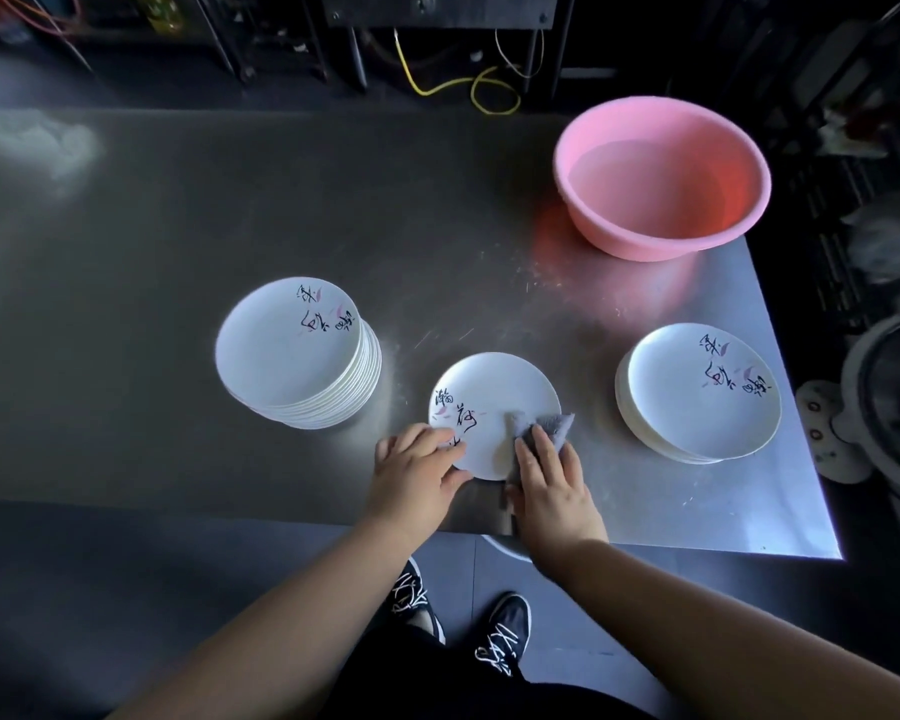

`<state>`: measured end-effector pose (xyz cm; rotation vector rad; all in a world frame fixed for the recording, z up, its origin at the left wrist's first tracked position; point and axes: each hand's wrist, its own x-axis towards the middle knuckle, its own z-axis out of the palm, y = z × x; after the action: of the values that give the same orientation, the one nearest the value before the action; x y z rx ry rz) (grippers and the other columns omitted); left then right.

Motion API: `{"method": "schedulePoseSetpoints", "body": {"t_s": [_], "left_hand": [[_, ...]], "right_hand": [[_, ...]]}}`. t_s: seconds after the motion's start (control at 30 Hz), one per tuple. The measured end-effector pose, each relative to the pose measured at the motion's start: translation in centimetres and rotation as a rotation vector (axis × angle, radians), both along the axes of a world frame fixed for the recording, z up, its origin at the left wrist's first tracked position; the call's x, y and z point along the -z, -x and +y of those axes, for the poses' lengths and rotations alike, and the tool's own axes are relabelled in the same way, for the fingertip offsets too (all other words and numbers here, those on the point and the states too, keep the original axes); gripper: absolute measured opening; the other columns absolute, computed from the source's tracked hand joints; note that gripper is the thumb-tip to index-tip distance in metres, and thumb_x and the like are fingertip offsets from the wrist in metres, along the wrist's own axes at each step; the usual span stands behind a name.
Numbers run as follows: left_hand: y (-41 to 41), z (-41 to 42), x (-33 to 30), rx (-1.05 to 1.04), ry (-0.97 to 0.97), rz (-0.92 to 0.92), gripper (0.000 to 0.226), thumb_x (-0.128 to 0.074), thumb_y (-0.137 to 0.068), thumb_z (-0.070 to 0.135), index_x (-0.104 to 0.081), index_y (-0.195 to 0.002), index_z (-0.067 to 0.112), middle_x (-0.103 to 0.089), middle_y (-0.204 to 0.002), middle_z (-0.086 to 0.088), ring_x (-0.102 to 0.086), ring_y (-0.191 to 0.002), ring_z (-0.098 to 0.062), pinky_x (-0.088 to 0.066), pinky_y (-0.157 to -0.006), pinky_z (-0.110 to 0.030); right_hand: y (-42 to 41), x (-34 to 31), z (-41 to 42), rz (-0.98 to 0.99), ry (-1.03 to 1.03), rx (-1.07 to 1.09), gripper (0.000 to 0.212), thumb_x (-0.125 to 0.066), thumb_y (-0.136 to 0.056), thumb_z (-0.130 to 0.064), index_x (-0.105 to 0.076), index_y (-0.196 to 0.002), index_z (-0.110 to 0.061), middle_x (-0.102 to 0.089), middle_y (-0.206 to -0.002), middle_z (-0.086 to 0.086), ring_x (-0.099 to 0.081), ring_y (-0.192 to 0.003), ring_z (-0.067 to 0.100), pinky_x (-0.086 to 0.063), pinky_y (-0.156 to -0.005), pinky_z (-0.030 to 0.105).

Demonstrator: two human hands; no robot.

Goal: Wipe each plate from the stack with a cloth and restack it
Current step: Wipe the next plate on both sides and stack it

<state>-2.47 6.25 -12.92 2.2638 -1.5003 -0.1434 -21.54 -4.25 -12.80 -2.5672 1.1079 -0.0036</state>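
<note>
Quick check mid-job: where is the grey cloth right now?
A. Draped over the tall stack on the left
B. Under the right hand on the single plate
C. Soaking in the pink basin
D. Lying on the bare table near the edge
B: the right hand presses the grey cloth onto the single plate between the two stacks.

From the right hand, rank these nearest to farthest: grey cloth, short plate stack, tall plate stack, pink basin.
1. Grey cloth, under the right hand.
2. Short plate stack, to its right.
3. Tall plate stack, far left.
4. Pink basin, at the table's far right.
</note>
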Motion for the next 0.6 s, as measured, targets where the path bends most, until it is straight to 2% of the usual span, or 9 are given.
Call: {"method": "schedulePoseSetpoints", "body": {"t_s": [0.1, 0.2, 0.3, 0.33, 0.4, 0.5, 0.57, 0.6], "left_hand": [[-0.4, -0.1, 0.3, 0.015, 0.027, 0.004, 0.026, -0.082, -0.079, 0.04, -0.079, -0.104, 0.035, -0.069, -0.116, 0.019, -0.061, -0.113, -0.016, -0.032, -0.087, -0.034], [-1.0, -0.2, 0.7, 0.033, 0.023, 0.024, 0.025, -0.078, -0.08, 0.043, -0.079, -0.104, 0.036, -0.067, -0.114, 0.02, -0.061, -0.113, -0.017, -0.029, -0.089, -0.031], [-1.3, -0.4, 0.6, 0.057, -0.004, 0.056, 0.026, -0.076, -0.08, 0.044, -0.078, -0.105, 0.035, -0.065, -0.114, 0.02, -0.059, -0.114, -0.018, -0.036, -0.092, -0.034], [-1.4, -0.4, 0.3, 0.062, -0.003, 0.071, 0.027, -0.078, -0.08, 0.043, -0.077, -0.105, 0.034, -0.064, -0.115, 0.018, -0.058, -0.114, -0.018, -0.04, -0.093, -0.037], [-1.8, -0.5, -0.4, 0.042, 0.031, 0.122, 0.032, -0.084, -0.077, 0.037, -0.076, -0.108, 0.03, -0.062, -0.122, 0.011, -0.053, -0.114, -0.015, -0.046, -0.096, -0.037], [-2.6, -0.9, -2.7, -0.122, -0.025, 0.368, 0.048, -0.079, -0.084, 0.035, -0.064, -0.128, 0.023, -0.056, -0.122, 0.003, -0.054, -0.106, -0.014, -0.046, -0.092, -0.03], [-3.4, -1.9, -4.1, -0.276, -0.196, 0.587, 0.052, -0.072, -0.091, 0.039, -0.052, -0.137, 0.022, -0.062, -0.107, 0.008, -0.06, -0.095, -0.015, -0.049, -0.083, -0.032], [-4.0, -2.5, -4.4, -0.307, -0.291, 0.662, 0.049, -0.069, -0.093, 0.04, -0.052, -0.136, 0.021, -0.066, -0.098, 0.009, -0.063, -0.089, -0.014, -0.052, -0.08, -0.034]], "right_hand": [[-0.4, 0.4, -3.0, -0.037, 0.04, 0.011, 0.058, -0.071, -0.095, -0.024, -0.055, -0.149, -0.01, -0.046, -0.16, 0.011, -0.044, -0.136, 0.045, -0.05, -0.107, 0.057], [-0.2, 0.5, -3.0, -0.104, 0.055, -0.032, 0.052, -0.076, -0.091, -0.02, -0.063, -0.14, -0.01, -0.056, -0.15, 0.01, -0.054, -0.124, 0.046, -0.057, -0.097, 0.057], [0.4, -1.4, -1.4, -0.196, -0.012, -0.038, 0.021, -0.067, -0.095, -0.023, -0.071, -0.115, -0.018, -0.068, -0.125, 0.002, -0.064, -0.1, 0.039, -0.061, -0.078, 0.048], [0.4, -2.8, -1.4, -0.202, -0.092, 0.023, 0.014, -0.06, -0.097, -0.029, -0.07, -0.106, -0.024, -0.07, -0.114, -0.004, -0.066, -0.094, 0.034, -0.059, -0.074, 0.044], [-0.1, -5.8, -2.4, -0.172, -0.268, 0.225, 0.013, -0.05, -0.099, -0.038, -0.061, -0.094, -0.032, -0.072, -0.095, -0.015, -0.067, -0.085, 0.024, -0.055, -0.07, 0.04], [-1.6, -8.1, -5.7, -0.005, -0.301, 0.468, 0.015, -0.047, -0.101, -0.042, -0.052, -0.1, -0.029, -0.069, -0.083, -0.01, -0.064, -0.082, 0.027, -0.049, -0.068, 0.038], [-2.8, -8.5, -7.8, 0.162, -0.314, 0.506, 0.024, -0.047, -0.1, -0.043, -0.055, -0.1, -0.02, -0.065, -0.082, 0.0, -0.061, -0.078, 0.031, -0.045, -0.066, 0.036], [-3.5, -8.4, -8.7, 0.225, -0.349, 0.507, 0.029, -0.047, -0.097, -0.043, -0.058, -0.097, -0.017, -0.067, -0.079, 0.002, -0.063, -0.073, 0.031, -0.045, -0.063, 0.034]]}}
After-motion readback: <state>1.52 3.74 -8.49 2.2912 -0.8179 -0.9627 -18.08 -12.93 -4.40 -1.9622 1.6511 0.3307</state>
